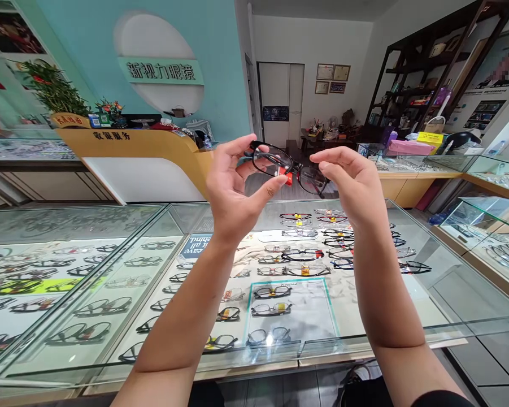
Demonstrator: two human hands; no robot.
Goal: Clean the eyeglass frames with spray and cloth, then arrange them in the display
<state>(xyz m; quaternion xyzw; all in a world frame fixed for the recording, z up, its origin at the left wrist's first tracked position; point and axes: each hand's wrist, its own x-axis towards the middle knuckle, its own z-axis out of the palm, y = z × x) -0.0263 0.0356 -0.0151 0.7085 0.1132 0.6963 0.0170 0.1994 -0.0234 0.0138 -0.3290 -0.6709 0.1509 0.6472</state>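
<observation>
A pair of black-framed eyeglasses [297, 167] is held up in front of me, above the glass display case, tilted with its right end lower. My left hand [239, 183] grips the left part of the frame, the thumb near a red tag [285, 175] on the lens. At the other end, the thumb and index finger of my right hand [351, 178] close in a pinch at the upper right edge of the frame. Their exact contact is partly hidden. Below both arms, the display case [296, 346] holds rows of eyeglasses [273, 291], several with yellow or red tags.
A second glass case [68, 212] adjoins on the left, and more glass counters [483, 217] stand to the right. Behind is a wood-topped service counter [139, 141] with a plant [57, 90]. Dark shelves [415, 73] rise at the back right.
</observation>
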